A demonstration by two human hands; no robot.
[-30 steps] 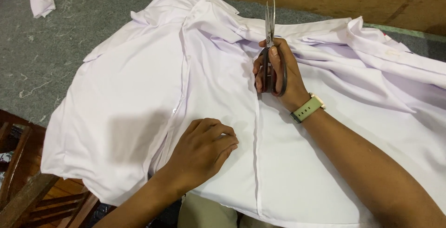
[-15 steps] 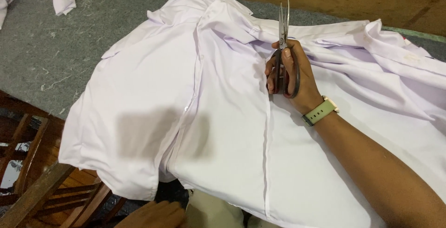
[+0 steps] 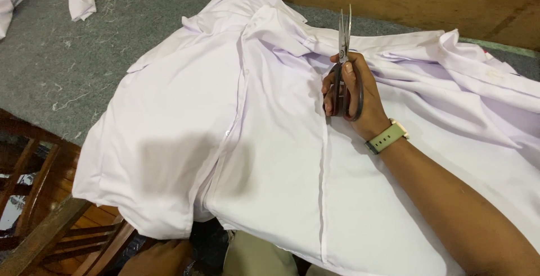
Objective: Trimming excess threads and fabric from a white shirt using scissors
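Gripping a pair of scissors point(image 3: 344, 57), the right hand point(image 3: 350, 97) is held at upper centre, blades together and pointing up-frame over the white shirt point(image 3: 270, 158). The left hand point(image 3: 157, 258), far lower at the bottom edge, is partly hidden; its grip cannot be told.

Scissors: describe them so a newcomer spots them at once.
On the grey felt-covered table lies a spread white cotton shirt. Near its collar, the right hand grips dark-handled steel scissors, blades closed and pointing away: the only metal thing there.
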